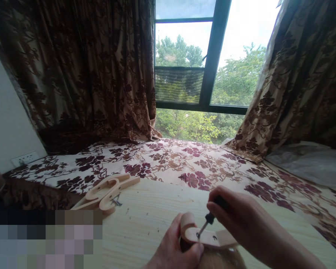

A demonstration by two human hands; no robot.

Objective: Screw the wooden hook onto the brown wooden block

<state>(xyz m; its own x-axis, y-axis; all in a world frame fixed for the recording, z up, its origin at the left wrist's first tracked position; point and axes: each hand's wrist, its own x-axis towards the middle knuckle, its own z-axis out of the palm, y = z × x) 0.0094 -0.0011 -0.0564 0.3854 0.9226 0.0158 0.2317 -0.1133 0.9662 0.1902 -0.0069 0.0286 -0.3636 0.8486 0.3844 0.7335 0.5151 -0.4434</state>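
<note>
My right hand (226, 209) is closed around the dark handle of a screwdriver (204, 226). The tool slants down to the left, its tip at a screw (198, 235) in a curved wooden piece (205, 236). This pale piece has a rounded hook at its left end and a second dark hole or screw to the right. Fingers and thumb of my left hand (177, 244) grip the hooked end. Beneath the piece lies a darker brown, shiny object (222, 257), mostly cut off by the frame's lower edge; I cannot tell what it is.
Similar curved wooden pieces (106, 192) lie at the left of the pale wooden board (145, 209), with several loose screws (117, 201) on them. Behind are a flower-patterned cloth (168, 160), curtains and a window. Clear plastic (308, 162) lies at right. The lower left is pixelated.
</note>
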